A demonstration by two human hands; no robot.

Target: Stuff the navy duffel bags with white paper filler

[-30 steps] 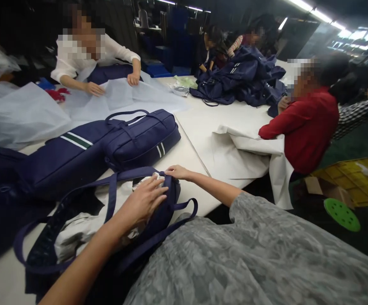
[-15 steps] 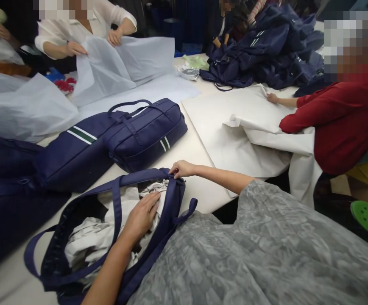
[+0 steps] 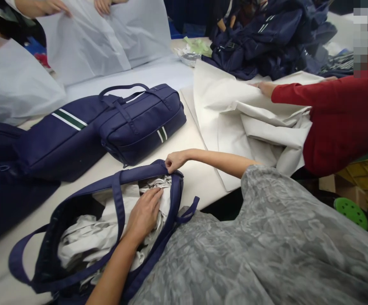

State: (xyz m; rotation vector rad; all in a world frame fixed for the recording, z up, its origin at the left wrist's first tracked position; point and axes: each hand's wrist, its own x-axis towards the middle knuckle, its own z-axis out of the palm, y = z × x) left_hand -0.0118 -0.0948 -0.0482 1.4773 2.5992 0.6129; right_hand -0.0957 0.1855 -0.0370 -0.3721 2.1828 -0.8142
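An unzipped navy duffel bag (image 3: 85, 192) lies in front of me with its two strap handles hanging loose. Crumpled whitish paper (image 3: 85, 239) fills its inside. My left hand (image 3: 146, 209) rests on that paper, fingers stretched out flat and holding nothing. At the far right corner of the opening, my right hand (image 3: 174, 162) is closed in a pinch on the bag's edge, where the zip ends. Any zip pull between those fingers is hidden.
Closed navy bags, one with a striped band (image 3: 146, 123), lie just behind. A person in a red sleeve (image 3: 311, 91) handles large off-white sheets (image 3: 231, 93) at right. Another person's hands hold a translucent sheet (image 3: 107, 38). A bag heap (image 3: 266, 42) lies at the back.
The view has shifted slightly. My hands keep their places, the right one curled more tightly at the bag's corner. The red-sleeved person's sheets have been lifted and spread leftward.
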